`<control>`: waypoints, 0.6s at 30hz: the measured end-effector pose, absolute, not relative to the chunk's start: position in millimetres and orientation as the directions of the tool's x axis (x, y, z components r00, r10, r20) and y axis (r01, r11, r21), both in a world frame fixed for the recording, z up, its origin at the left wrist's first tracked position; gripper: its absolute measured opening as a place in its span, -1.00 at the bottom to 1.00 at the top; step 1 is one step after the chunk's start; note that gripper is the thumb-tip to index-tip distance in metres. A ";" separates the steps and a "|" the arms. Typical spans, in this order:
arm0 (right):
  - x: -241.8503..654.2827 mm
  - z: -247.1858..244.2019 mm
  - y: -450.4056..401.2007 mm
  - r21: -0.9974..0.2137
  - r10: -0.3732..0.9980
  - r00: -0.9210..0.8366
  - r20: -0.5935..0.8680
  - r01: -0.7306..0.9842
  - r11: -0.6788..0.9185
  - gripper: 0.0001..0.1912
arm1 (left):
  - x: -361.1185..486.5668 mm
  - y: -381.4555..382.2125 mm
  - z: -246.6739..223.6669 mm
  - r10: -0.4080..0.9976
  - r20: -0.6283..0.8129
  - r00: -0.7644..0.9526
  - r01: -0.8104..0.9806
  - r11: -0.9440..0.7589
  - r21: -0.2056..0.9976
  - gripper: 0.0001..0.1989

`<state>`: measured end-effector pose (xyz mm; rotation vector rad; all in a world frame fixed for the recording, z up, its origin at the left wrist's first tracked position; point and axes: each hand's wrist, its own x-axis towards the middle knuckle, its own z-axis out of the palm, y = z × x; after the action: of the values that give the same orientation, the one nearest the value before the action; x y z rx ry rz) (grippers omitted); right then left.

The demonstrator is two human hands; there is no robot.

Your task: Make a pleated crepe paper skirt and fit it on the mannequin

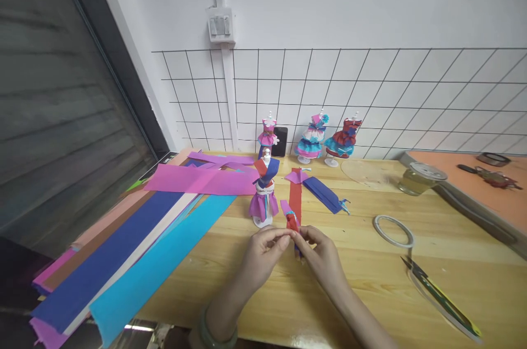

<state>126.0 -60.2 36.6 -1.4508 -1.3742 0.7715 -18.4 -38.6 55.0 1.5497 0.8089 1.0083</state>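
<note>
A small strip of red, pink and blue crepe paper point(291, 220) is pinched between both hands above the table's front half. My left hand point(267, 253) closes thumb and finger on its lower edge. Fingers bent and tips touching the left ones, my right hand point(317, 253) grips the same piece, with a dark blue part hanging below. Just behind the hands stands a mini dress form point(264, 190) in a blue, orange and purple paper dress. A flat red strip point(295, 198) and a folded blue piece point(323, 194) lie beyond the fingers.
Long crepe paper strips point(164, 250) cover the table's left side. Three dressed forms, one a red dress point(345, 138), and a black phone point(280, 141) stand at the wall. Rightward are a tape roll point(394, 231), yellow-green snips point(442, 297), a glass jar point(420, 179) and an orange mat point(477, 173).
</note>
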 end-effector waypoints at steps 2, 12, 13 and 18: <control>124.8 36.1 -60.7 -0.822 0.938 0.163 0.306 0.543 0.173 -0.64 | -17.2 -39.1 53.8 0.892 0.196 0.406 -0.029 -0.202 0.979 -0.72; 118.0 29.1 -59.7 -0.510 0.790 0.004 0.613 0.766 0.392 -0.75 | -13.4 -37.0 45.1 0.942 0.121 0.313 -0.144 -0.078 0.986 -0.70; 117.0 28.6 -59.7 -0.506 0.783 -0.006 0.622 0.760 0.408 -0.74 | -13.6 -36.3 45.1 0.945 0.117 0.307 -0.154 -0.072 0.985 -0.70; 112.6 32.4 -59.2 -0.545 0.784 -0.041 0.619 0.696 0.467 -0.74 | -17.2 -31.9 49.1 0.941 0.171 0.293 -0.117 -0.142 0.983 -0.74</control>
<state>112.6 -59.2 32.4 -1.2634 -1.7686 0.1164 -17.2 -31.9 49.1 1.3817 0.8330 1.1327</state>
